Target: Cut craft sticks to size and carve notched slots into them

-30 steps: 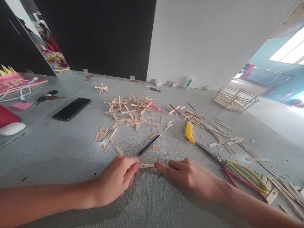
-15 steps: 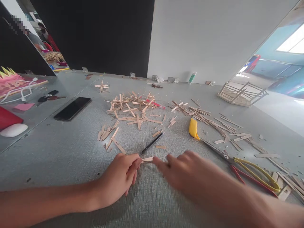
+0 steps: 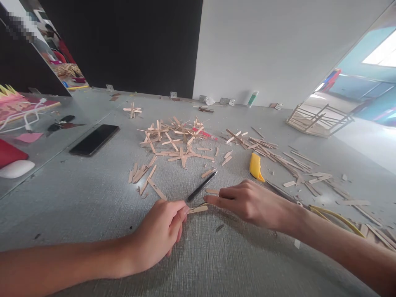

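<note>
Wooden and pale, the short stick piece is what I see pinched at its near end between the thumb and fingertips of my left hand. It is a flat sliver of craft stick, light tan, with a rounded far end, and it lies low over the grey table, pointing to the right. My left hand is closed on it, fingers curled under, wrist resting on the tabletop.

My right hand lies flat just beyond the free end of the piece, fingers stretched toward it and loosely spread, holding nothing. Its fingertips are just beside the stick's tip; I cannot tell whether they touch it. Another small stick piece lies by the same fingers.

Just past both hands lies a black pen, angled up to the right. A yellow cutter sits near my right hand, and the yellow handles of scissors show behind my right forearm. Farther back there is a heap of cut sticks, many crossed over each other, and a second scatter spreads to the right. A black phone lies well apart on the left, and a frame of sticks stands at the far right.
</note>
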A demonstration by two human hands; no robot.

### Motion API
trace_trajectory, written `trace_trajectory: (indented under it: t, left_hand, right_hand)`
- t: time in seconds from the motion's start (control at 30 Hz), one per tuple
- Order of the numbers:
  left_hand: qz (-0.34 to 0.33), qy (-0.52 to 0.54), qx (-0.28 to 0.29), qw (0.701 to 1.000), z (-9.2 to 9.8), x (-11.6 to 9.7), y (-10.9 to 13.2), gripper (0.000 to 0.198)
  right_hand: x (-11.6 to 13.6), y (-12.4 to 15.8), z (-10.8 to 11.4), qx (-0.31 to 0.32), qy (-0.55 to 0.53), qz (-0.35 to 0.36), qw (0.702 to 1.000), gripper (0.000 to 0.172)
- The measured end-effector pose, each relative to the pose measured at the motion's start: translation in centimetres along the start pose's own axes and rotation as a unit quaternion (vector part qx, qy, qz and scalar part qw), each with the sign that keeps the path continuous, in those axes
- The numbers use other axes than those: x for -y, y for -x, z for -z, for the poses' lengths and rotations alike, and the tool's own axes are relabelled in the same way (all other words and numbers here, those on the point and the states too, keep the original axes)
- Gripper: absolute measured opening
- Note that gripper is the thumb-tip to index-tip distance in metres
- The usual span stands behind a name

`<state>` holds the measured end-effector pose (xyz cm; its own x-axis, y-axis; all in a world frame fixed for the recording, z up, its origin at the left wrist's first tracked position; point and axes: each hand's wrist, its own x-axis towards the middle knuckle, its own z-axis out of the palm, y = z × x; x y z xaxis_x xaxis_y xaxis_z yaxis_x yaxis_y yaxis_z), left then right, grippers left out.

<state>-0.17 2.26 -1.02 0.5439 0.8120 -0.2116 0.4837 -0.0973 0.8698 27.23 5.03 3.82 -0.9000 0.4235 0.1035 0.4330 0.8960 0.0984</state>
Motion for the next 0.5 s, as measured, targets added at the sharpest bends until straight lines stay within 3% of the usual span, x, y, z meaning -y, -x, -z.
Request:
trace_trajectory:
  t: [0.13, 0.23, 0.3, 0.4, 0.5]
  left_hand:
    - [-0.016, -0.006, 0.007, 1.000, 0.0, 0.3, 0.0, 0.035]
    - [-0.029, -0.012, 0.007, 0.999, -0.1, 0.5, -0.1, 0.042]
    - [-0.029, -0.012, 0.004, 0.999, -0.1, 0.6, -0.1, 0.045]
    - [-0.019, -0.012, 0.000, 1.000, -0.1, 0.8, 0.0, 0.045]
    - [-0.014, -0.016, 0.011, 1.000, 0.0, 0.6, 0.1, 0.035]
  right_hand:
    - [4.5, -1.0, 2.3, 0.015, 0.132, -0.040, 0.990, 0.032]
    - [9.1, -1.8, 2.6, -0.006, 0.190, -0.131, 0.973, 0.033]
    - [10.8, -2.1, 2.3, 0.002, 0.215, -0.155, 0.964, 0.029]
    - [9.8, -1.4, 1.4, 0.012, 0.197, -0.132, 0.971, 0.033]
    - [5.4, 0.2, -0.2, 0.016, 0.100, -0.076, 0.992, 0.040]
